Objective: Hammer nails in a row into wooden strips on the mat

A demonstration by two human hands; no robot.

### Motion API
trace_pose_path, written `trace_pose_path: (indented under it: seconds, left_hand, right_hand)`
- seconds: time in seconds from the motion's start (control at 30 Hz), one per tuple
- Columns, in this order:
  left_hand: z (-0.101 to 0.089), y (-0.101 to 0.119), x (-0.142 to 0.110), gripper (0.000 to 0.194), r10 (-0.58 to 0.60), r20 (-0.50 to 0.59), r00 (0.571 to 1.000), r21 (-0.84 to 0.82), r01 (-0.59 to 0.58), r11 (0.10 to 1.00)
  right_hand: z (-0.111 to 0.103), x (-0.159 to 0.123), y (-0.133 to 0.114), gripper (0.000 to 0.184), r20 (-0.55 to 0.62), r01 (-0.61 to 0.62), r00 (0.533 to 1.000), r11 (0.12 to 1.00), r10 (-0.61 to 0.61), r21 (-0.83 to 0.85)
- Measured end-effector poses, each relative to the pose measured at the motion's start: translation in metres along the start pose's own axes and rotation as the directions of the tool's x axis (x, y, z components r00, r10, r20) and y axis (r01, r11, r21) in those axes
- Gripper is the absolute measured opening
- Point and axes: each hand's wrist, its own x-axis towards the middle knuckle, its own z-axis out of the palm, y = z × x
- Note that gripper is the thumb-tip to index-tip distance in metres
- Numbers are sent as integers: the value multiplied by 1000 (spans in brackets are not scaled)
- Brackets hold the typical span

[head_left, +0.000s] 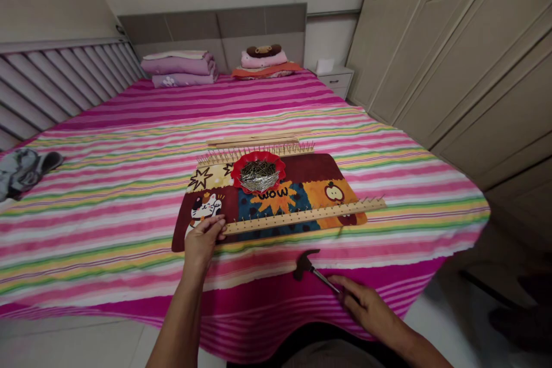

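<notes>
My left hand [204, 241] pinches the left end of a long wooden strip [293, 217] that has rows of nails along it. The strip lies over the near part of a patterned mat [308, 171] on the bed. A claw hammer [307, 263] is in my right hand [364, 302], gripped by its handle, with its head just above or on the bedspread; I cannot tell which. Beyond the strip sits a red scalloped bowl [237, 175] full of loose nails [259, 175]. Behind the bowl is a second wooden strip [225, 156] with many nails standing up.
A plain wooden strip [254, 140] lies farthest back. The striped bedspread [107, 201] covers the bed. Folded bedding [181, 66] and a pink stack [264, 58] stand by the headboard [259, 23]. Grey cloth items [26, 169] lie at left; a wardrobe [466, 57] stands right.
</notes>
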Motion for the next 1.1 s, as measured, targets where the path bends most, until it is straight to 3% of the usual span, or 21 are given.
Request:
trace_pose_path:
  seconds: [0.2,0.33,0.43,0.53,0.67,0.77,0.9,1.1]
  left_hand:
    - [0,-7,-1,39,62,15,998,157,-63,986]
    - [-1,-7,-4,29,228,29,973,340,-224,913]
    - [0,-5,-7,22,330,38,943,437,-312,843]
    - [3,-7,-9,22,351,52,935,452,-336,826]
    - [5,-14,-11,19,388,65,919,461,-373,805]
    - [6,-17,-12,17,428,57,902,473,-402,784]
    - [6,-17,-13,16,444,41,895,485,-406,774]
    - [5,-16,-15,15,445,47,894,492,-409,769]
  right_hand:
    - [1,-1,3,42,-8,6,1000,1000,-6,-1]
    - [0,-2,-8,43,3,26,1000,999,-25,-22]
    - [-1,-2,-32,41,26,61,998,998,-61,-14]
    - [-2,7,-69,38,58,130,990,991,-131,22]
    - [-1,38,-119,38,-12,307,951,951,-308,-19]
    - [0,68,-146,41,-47,416,903,898,-426,-145]
    - [6,100,-167,40,-16,455,871,819,-491,-349]
    - [20,121,-180,40,70,418,894,768,-442,-485]
